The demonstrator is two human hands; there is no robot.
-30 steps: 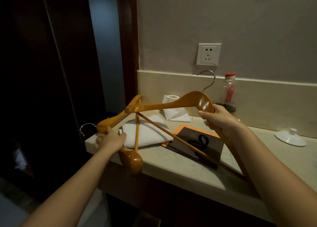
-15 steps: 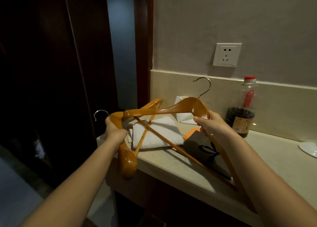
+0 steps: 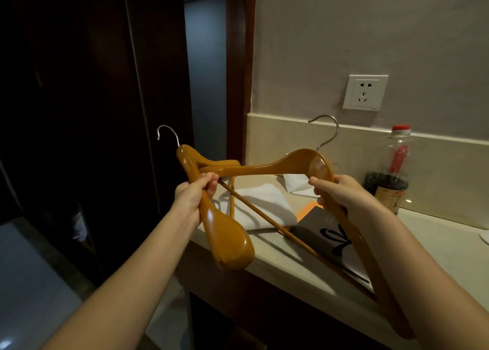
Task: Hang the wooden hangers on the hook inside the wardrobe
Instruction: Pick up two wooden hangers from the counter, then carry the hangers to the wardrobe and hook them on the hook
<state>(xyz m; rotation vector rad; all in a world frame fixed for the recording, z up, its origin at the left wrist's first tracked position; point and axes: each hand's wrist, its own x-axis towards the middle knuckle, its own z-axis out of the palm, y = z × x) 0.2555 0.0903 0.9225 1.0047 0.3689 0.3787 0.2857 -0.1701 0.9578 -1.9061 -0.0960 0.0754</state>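
I hold two orange-brown wooden hangers with metal hooks above the counter edge. My left hand (image 3: 194, 195) grips the left hanger (image 3: 227, 237) on its arm just below the neck; its hook points up and left. My right hand (image 3: 341, 195) grips the right hanger (image 3: 267, 167) near its neck; its hook rises behind it against the backsplash. The two hangers cross in the middle, one arm lying over the other. The dark wardrobe (image 3: 79, 111) stands to the left; its inside is black and no hook shows there.
The beige counter (image 3: 436, 251) carries a folded white towel (image 3: 262, 204), a dark card with an orange edge (image 3: 317, 230), a white napkin, and a plastic bottle with a red cap (image 3: 389, 175). A wall socket (image 3: 365, 92) sits above. A dark doorway opens between wardrobe and wall.
Both hands have lifted the hangers and the view has turned left toward the wardrobe. The left hanger's hook now points upward instead of sideways.
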